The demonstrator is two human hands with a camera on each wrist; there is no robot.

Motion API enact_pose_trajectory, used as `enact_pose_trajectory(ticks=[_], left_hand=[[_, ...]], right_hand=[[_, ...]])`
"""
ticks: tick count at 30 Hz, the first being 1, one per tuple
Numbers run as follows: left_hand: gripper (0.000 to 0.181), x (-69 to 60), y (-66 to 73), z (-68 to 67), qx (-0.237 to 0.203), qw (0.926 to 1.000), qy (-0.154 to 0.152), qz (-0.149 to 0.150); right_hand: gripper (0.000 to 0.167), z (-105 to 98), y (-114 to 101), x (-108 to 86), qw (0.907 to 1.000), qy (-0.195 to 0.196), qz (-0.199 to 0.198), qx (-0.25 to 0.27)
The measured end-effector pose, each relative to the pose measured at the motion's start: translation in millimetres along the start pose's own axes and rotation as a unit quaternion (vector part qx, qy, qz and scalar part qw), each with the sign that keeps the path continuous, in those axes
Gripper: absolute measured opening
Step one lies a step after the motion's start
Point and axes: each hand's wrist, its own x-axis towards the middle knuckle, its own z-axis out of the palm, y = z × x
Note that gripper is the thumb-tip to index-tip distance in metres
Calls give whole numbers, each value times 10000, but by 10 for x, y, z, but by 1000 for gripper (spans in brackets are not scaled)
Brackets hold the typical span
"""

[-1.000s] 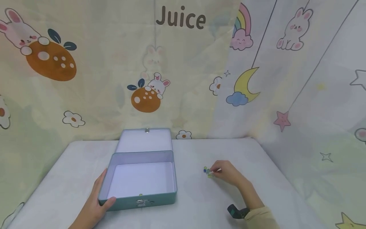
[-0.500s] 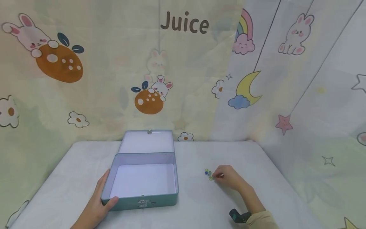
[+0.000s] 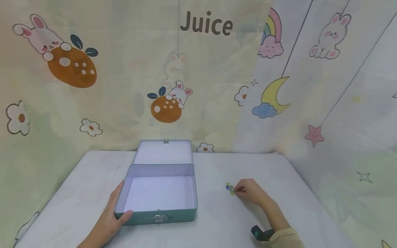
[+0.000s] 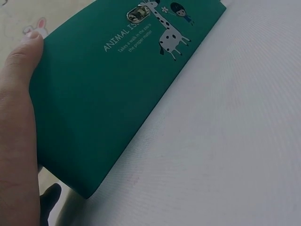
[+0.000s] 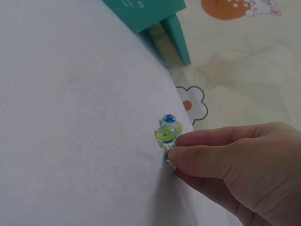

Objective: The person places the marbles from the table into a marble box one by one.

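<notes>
A teal tin box point(image 3: 155, 217) with its lid point(image 3: 164, 151) tipped back stands left of centre, its white inside facing up. My left hand point(image 3: 110, 215) holds its near left corner, thumb on the front rim and fingers along the left side. In the left wrist view the green front wall point(image 4: 94, 89) carries a giraffe print and a metal catch point(image 4: 138, 14). To the right of the box, my right hand point(image 3: 252, 193) pinches a clear glass marble point(image 5: 168, 156) between thumb and fingers, mostly hidden. Touching or just beside it lies a cluster of blue and yellow-green marbles point(image 5: 166, 133).
A white cloth covers the table point(image 3: 214, 224). Printed curtains point(image 3: 124, 69) rise behind and at both sides. A dark wrist device point(image 3: 262, 234) sits at my right cuff point(image 3: 286, 238).
A small yellow-green spot inside the box's front wall has gone from sight. My right hand has shifted slightly right and toward me beside the marbles. The left hand keeps its hold.
</notes>
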Motion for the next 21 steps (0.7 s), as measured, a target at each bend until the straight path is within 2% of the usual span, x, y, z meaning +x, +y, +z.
enact_pose_trajectory(ticks=[10,17,21], left_hand=[[95,12,-22,-4,70,10000,25,30],[95,22,-35,-13,86,9999,86,84],[94,12,-46,-2,59,9999,58,99]], right_hand=[[14,-80,-84,51,9994,31,-354,14],[11,-172,-312,152,9958,-36,-918,37],[12,-225,-499,225,9944,-221,-1034,69]])
